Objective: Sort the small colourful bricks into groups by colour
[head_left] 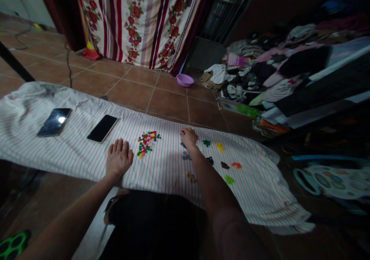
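Centre of frame: fingers (185, 133) of right hand (189, 137) curled down onto striped cloth (162, 167), tips hidden; pinching a piece or empty, impossible to tell. Left of centre: left hand (118, 157) flat, palm down, fingers straight and together, holding nothing. Between both hands: mixed pile of coloured pieces (147, 142), long axis slanting lower left to upper right, nearer left hand. Right of right hand: green cluster (206, 142), yellow cluster (220, 147), orange cluster (236, 164), each apart. Left side: black smartphone (102, 128), second smartphone (54, 122). Upper centre, on tiled floor: purple bowl (185, 80).
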Demonstrator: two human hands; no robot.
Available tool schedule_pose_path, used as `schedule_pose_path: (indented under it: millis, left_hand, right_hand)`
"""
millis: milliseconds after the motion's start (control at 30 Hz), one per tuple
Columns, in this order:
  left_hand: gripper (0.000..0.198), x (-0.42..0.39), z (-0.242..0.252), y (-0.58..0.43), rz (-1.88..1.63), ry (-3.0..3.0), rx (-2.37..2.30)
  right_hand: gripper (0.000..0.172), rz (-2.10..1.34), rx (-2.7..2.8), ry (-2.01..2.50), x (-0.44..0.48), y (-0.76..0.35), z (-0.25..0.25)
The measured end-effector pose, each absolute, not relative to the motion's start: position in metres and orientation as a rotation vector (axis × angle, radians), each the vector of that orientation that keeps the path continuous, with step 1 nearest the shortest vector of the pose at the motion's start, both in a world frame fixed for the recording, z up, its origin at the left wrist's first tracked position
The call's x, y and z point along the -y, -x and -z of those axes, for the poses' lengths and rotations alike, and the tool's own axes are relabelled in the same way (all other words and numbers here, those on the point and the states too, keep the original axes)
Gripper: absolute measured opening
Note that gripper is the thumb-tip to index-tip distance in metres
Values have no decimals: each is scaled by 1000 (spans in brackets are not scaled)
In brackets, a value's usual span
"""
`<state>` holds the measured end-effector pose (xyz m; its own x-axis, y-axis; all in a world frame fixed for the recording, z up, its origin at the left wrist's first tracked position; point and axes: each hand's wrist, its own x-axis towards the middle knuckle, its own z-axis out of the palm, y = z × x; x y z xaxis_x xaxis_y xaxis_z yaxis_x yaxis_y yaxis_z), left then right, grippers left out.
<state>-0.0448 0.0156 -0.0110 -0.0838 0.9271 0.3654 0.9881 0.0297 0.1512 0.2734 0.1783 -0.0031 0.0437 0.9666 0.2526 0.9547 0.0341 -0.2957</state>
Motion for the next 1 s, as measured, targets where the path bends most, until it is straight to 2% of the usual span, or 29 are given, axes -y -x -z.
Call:
schedule_pose_path:
  millis: [267,500,700,833,1000]
  left_hand:
    - [48,-15,8,44,562,2026,2166]
    - [46,-12,6,43,557,2022,2132]
    - [35,-10,1,51,949,2041,2137]
    - [31,35,15,58,1240,1675,2277]
    - [36,140,77,57,1185,1811,2629]
  right_hand:
    - [33,-63,1952,1927,-169,-269,1]
    - [29,-86,1878,1886,-153,-266,-10]
    - [21,-160,1869,1627,-100,-229,-16]
    - [19,-351,1979,1450,-45,-198,-17]
    - [21,-545,2037,1305,-3,-177,-18]
